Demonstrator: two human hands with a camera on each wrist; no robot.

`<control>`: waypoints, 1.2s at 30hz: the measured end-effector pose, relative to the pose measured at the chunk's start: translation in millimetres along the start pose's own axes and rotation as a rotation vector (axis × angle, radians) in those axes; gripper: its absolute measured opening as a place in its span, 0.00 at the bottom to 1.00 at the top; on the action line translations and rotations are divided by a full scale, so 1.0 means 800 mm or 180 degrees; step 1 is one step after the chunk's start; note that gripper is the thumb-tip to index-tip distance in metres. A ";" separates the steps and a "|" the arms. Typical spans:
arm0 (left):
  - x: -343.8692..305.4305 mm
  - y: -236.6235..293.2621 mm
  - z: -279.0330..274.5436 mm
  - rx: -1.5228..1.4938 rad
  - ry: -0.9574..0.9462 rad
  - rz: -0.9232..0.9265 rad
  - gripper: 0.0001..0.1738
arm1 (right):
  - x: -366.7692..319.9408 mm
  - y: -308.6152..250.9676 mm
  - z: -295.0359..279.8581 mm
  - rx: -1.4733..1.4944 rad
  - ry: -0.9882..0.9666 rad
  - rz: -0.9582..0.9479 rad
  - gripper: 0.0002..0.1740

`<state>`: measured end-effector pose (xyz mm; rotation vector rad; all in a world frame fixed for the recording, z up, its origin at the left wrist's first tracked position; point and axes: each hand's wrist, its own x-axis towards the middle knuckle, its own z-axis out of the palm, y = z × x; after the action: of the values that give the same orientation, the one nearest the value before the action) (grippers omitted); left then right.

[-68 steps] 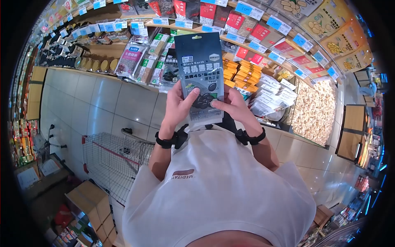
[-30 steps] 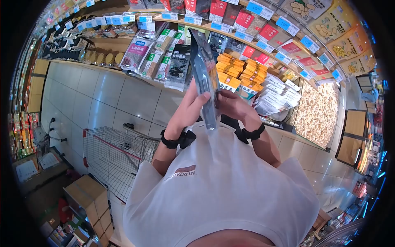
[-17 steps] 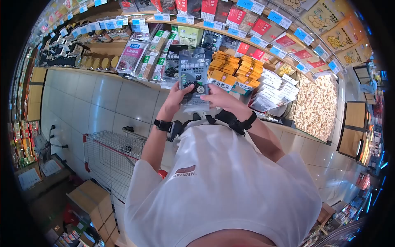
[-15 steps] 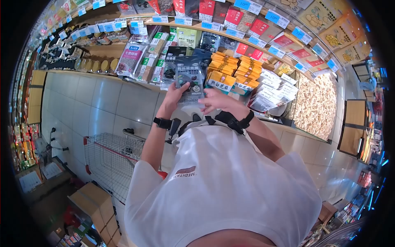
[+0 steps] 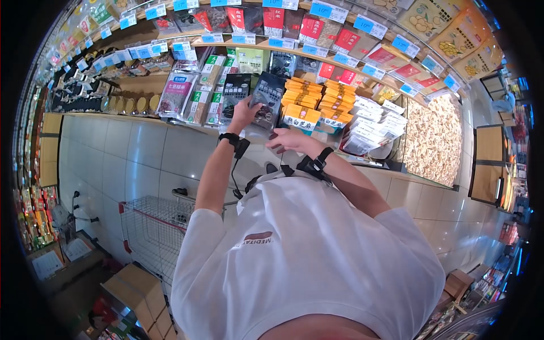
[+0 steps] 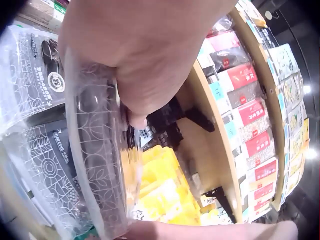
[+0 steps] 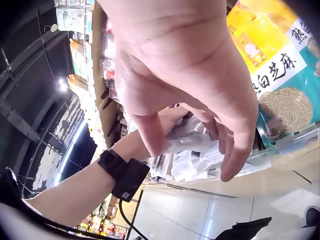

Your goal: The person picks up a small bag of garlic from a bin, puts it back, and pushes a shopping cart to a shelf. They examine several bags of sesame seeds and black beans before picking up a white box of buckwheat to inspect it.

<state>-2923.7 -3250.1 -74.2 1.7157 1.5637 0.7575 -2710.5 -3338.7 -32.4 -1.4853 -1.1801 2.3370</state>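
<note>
The left hand [image 5: 245, 115] grips a dark grey pouch [image 5: 267, 102] by its left side, low over the shelf front. In the left wrist view the left hand [image 6: 145, 60] pinches the upper edge of this patterned clear-bottomed pouch [image 6: 97, 150]. Another black pouch [image 5: 235, 93] lies just left of it. The right hand [image 5: 292, 139] is to the lower right of the held pouch, apart from it in the head view, its fingers loosely bent with nothing in them. Seen from the right wrist, the right hand [image 7: 190, 85] has thumb and fingers spread apart, with the pouch partly hidden behind.
Yellow sesame packets [image 5: 300, 96] fill the shelf right of the pouch, then white packets [image 5: 365, 127] and a bin of pale dried pieces [image 5: 433, 141]. Purple-labelled bags [image 5: 177, 93] lie to the left. A wire shopping cart [image 5: 153, 226] stands at lower left.
The pouch was held upright by both hands, turned on edge, then lowered forward to the shelf. The right hand has let go and drawn slightly away; the left still grips it.
</note>
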 end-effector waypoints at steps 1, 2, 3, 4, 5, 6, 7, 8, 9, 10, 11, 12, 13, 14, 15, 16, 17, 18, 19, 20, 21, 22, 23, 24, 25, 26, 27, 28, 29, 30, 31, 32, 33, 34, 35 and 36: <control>0.003 -0.007 0.007 0.0052 -0.0047 0.0046 0.28 | -0.002 -0.002 -0.001 0.0003 0.0007 -0.0009 0.53; 0.003 -0.013 0.016 0.0058 -0.0049 0.0053 0.28 | -0.005 -0.003 -0.002 0.0079 0.0023 -0.0068 0.46; -0.001 -0.017 0.025 0.0330 0.0246 0.0281 0.30 | -0.004 -0.002 -0.004 0.0161 0.0036 -0.0125 0.39; -0.005 -0.021 0.034 0.0603 0.0530 0.0504 0.33 | 0.002 0.002 -0.008 0.0180 0.0031 -0.0122 0.39; -0.007 -0.027 0.041 0.0492 0.0137 0.0111 0.44 | 0.009 0.005 -0.011 0.0253 0.0124 -0.0096 0.33; -0.015 -0.025 0.049 0.0500 0.0106 0.0100 0.44 | 0.016 0.009 -0.014 0.0329 0.0217 -0.0068 0.27; -0.024 -0.023 0.057 0.0559 0.0243 0.0342 0.48 | 0.020 0.015 -0.019 0.0361 0.0254 -0.0132 0.24; -0.028 -0.022 0.062 0.0616 0.0387 0.0591 0.51 | 0.026 0.018 -0.023 0.0386 0.0253 -0.0125 0.24; -0.029 -0.022 0.066 0.0617 0.0393 0.0561 0.58 | 0.031 0.021 -0.025 0.0415 0.0255 -0.0124 0.24; -0.029 -0.023 0.068 0.0622 0.0374 0.0554 0.58 | 0.035 0.024 -0.025 0.0438 0.0257 -0.0124 0.23; -0.028 -0.024 0.069 0.0686 0.0309 0.0530 0.59 | 0.039 0.028 -0.024 0.0438 0.0372 -0.0114 0.21; -0.028 -0.024 0.069 0.0748 0.0247 0.0501 0.60 | 0.037 0.027 -0.024 0.0447 0.0367 -0.0103 0.21; -0.027 -0.023 0.069 0.0750 0.0236 0.0484 0.60 | 0.034 0.027 -0.024 0.0454 0.0346 -0.0104 0.20; -0.025 -0.023 0.067 0.0753 0.0123 0.0373 0.62 | 0.032 0.026 -0.024 0.0459 0.0321 -0.0107 0.18; -0.025 -0.021 0.065 0.0756 0.0009 0.0260 0.63 | 0.030 0.025 -0.023 0.0466 0.0306 -0.0093 0.18; -0.026 -0.019 0.063 0.0760 0.0001 0.0244 0.63 | 0.028 0.024 -0.022 0.0351 0.0257 -0.0139 0.19; -0.026 -0.017 0.061 0.0784 -0.0040 0.0161 0.63 | 0.026 0.023 -0.022 0.0235 0.0212 -0.0189 0.20; -0.027 -0.018 0.063 0.0807 -0.0083 0.0082 0.64 | 0.025 0.022 -0.021 0.0243 0.0208 -0.0181 0.20; -0.028 -0.018 0.063 0.0808 -0.0090 0.0079 0.64 | 0.024 0.020 -0.022 0.0169 0.0191 -0.0150 0.19; -0.027 -0.018 0.063 0.0798 -0.0108 0.0060 0.63 | 0.023 0.018 -0.021 0.0091 0.0173 -0.0124 0.19; -0.027 -0.019 0.063 0.0789 -0.0123 0.0041 0.62 | 0.024 0.017 -0.020 0.0091 0.0170 -0.0128 0.19; -0.029 -0.019 0.064 0.0796 -0.0112 0.0038 0.62 | 0.024 0.015 -0.019 0.0063 0.0260 -0.0036 0.17; -0.034 -0.018 0.066 0.0807 0.0030 0.0141 0.61 | 0.025 0.013 -0.017 0.0031 0.0347 0.0055 0.15; -0.037 -0.019 0.070 0.0818 0.0172 0.0248 0.59 | 0.026 0.015 -0.019 0.0022 0.0336 0.0046 0.15; -0.040 -0.021 0.073 0.0830 0.0447 0.0483 0.51 | 0.027 0.017 -0.021 0.0067 0.0315 0.0055 0.15; -0.041 -0.025 0.071 0.0841 0.0460 0.0484 0.51 | 0.028 0.019 -0.024 0.0113 0.0294 0.0064 0.15; -0.044 -0.017 0.060 0.0686 0.0680 0.0715 0.48 | 0.026 0.018 -0.026 0.0110 0.0284 0.0051 0.15; -0.044 -0.008 0.049 0.0530 0.0897 0.0953 0.44 | 0.023 0.016 -0.028 0.0069 0.0249 0.0041 0.17; -0.045 -0.003 0.031 0.0552 0.1001 0.0919 0.41 | 0.020 0.015 -0.031 0.0035 0.0216 0.0039 0.20; -0.044 0.003 0.016 0.0558 0.0993 0.0916 0.41 | 0.016 0.016 -0.033 0.0044 0.0210 0.0041 0.20; -0.043 0.007 0.004 0.1059 0.1244 0.0395 0.43 | 0.010 0.016 -0.035 0.0034 0.0219 -0.0001 0.24; -0.041 0.010 -0.007 0.1553 0.1489 -0.0132 0.45 | 0.005 0.015 -0.038 0.0020 0.0230 -0.0044 0.27; -0.036 0.000 -0.011 0.1866 0.1329 -0.0587 0.54 | -0.007 0.011 -0.038 0.0020 0.0231 -0.0044 0.27; -0.032 -0.003 -0.018 0.1862 0.1336 -0.0584 0.54 | -0.022 0.005 -0.037 0.0078 0.0279 -0.0084 0.29; -0.026 -0.006 -0.025 0.1648 0.0881 -0.1073 0.58 | -0.033 0.001 -0.038 0.0126 0.0331 -0.0131 0.32; -0.018 -0.008 -0.034 0.1419 0.0419 -0.1541 0.62 | -0.039 0.002 -0.042 0.0109 0.0343 -0.0148 0.32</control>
<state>-2950.9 -3261.5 -62.9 1.4919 2.2548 0.2914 -2667.1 -3336.5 -18.3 -1.5340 -1.1298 2.2060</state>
